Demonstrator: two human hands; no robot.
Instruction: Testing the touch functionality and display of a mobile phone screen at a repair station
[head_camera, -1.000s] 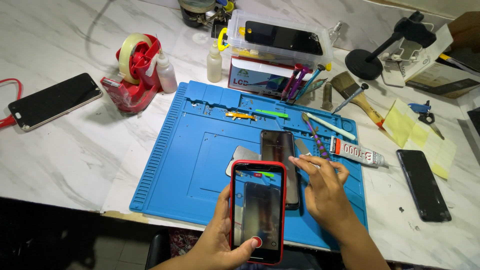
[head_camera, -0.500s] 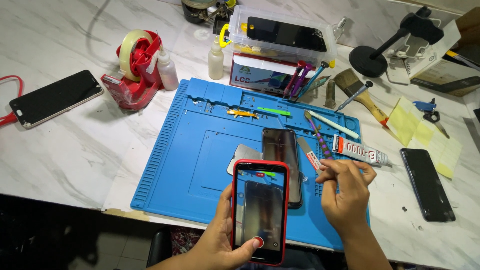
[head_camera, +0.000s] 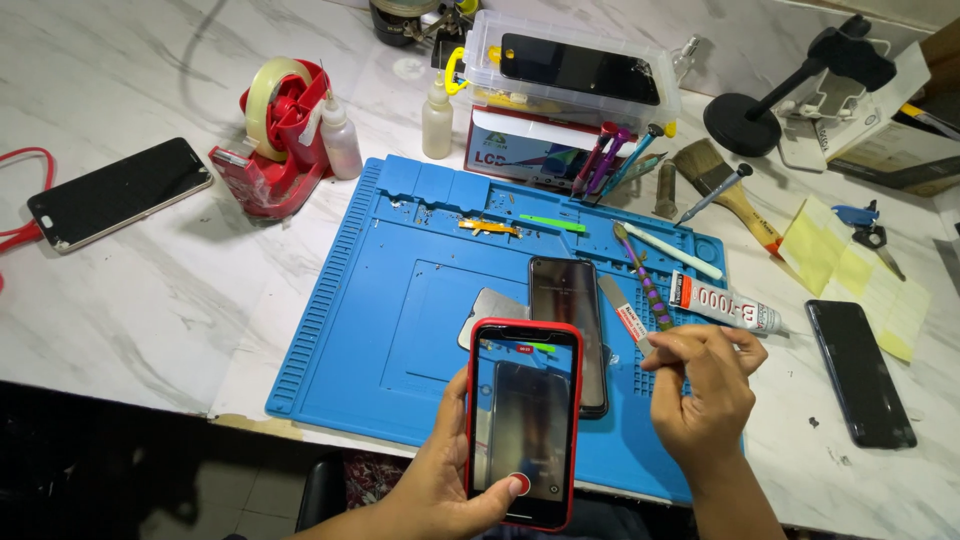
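My left hand (head_camera: 440, 480) holds a red-cased phone (head_camera: 523, 420) upright over the front of the blue work mat (head_camera: 400, 310), thumb near its red on-screen button. Its screen shows a camera picture of the dark phone (head_camera: 568, 320) lying face up on the mat behind it. My right hand (head_camera: 705, 390) is closed on a thin flat metal pry tool (head_camera: 625, 315), whose blade points up-left beside the dark phone. A grey metal plate (head_camera: 488, 308) lies partly under the two phones.
A glue tube (head_camera: 725, 305), a purple screwdriver (head_camera: 645, 280), a white stick and a green stick lie on the mat. A red tape dispenser (head_camera: 275, 135), small bottles, a clear box and a brush stand behind. Black phones lie at far left (head_camera: 115, 193) and right (head_camera: 860, 370).
My right hand lifted off the dark phone, moved right and picked up the thin metal pry tool. The red-cased phone stayed in my left hand.
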